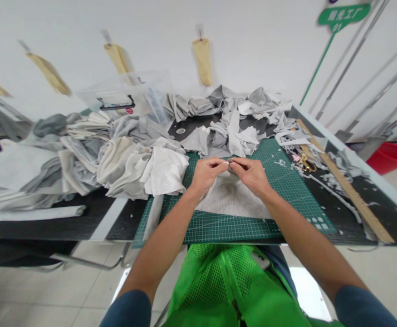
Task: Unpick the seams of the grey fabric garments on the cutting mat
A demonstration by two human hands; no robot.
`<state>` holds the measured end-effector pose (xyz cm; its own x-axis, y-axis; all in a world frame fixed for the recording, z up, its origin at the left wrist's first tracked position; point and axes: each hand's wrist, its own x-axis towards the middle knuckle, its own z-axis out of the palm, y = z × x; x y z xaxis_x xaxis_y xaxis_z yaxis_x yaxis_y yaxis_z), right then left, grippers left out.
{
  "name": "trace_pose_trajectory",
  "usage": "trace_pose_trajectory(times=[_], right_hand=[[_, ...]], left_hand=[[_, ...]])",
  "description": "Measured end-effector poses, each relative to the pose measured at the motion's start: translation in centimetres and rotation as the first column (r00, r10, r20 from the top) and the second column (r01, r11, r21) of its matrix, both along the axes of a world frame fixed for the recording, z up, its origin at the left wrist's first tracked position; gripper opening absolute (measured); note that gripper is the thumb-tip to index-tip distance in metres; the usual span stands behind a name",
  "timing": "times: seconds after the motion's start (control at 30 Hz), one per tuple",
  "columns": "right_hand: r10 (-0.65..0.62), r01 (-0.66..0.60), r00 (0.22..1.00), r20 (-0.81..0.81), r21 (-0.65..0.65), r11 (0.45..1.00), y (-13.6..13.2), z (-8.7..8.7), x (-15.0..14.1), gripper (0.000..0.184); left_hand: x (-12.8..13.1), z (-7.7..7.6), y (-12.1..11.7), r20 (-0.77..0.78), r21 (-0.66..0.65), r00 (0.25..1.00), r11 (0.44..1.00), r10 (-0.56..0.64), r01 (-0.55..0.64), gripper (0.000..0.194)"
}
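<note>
A piece of light grey fabric [235, 202] hangs from both hands, its lower part spread over the green cutting mat [286, 195]. My left hand [209, 172] pinches the fabric's upper edge between thumb and forefinger. Close beside it, almost touching, my right hand [250, 172] is closed on the same edge in a pinch. Something small and dark shows between the fingertips, too small to make out. Just beyond the hands lies a heap of grey fabric scraps [218, 138].
Stacks of folded grey cloth [133, 163] crowd the table's left side, before a clear plastic box [126, 97]. On the right are a wooden ruler [351, 190], gold-handled scissors [306, 163] and thin fabric offcuts [341, 165]. A red bucket [392, 158] stands beyond the table's right edge.
</note>
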<state>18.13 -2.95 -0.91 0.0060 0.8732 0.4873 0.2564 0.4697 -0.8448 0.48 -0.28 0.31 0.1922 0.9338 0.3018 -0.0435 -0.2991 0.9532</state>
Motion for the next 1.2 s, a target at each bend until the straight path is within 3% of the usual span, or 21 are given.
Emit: trace_pose_trajectory(times=[0.17, 0.37, 0.83, 1.2], right_hand=[[-0.070, 0.058, 0.989, 0.133, 0.091, 0.994, -0.3, 0.5, 0.6, 0.026], [-0.075, 0.033, 0.963, 0.260, 0.162, 0.986, -0.9, 1.0, 0.3, 0.022], [-0.056, 0.015, 0.967, 0.248, 0.165, 0.986, -0.7, 0.8, 0.1, 0.020], [-0.091, 0.090, 0.995, 0.032, 0.016, 0.996, -0.1, 0.4, 0.6, 0.027]], left_hand=[[-0.3, -0.1, 0.2, -0.043, 0.056, 0.998, 0.998, 0.037, -0.034, 0.019], [-0.4, 0.1, -0.1, -0.168, 0.183, 0.982, 0.982, 0.083, -0.051, 0.012], [-0.3, 0.3, -0.3, -0.213, 0.225, 0.969, 0.971, 0.125, -0.076, 0.011], [-0.5, 0.0, 0.0, -0.166, 0.170, 0.982, 0.984, 0.089, -0.060, 0.015]])
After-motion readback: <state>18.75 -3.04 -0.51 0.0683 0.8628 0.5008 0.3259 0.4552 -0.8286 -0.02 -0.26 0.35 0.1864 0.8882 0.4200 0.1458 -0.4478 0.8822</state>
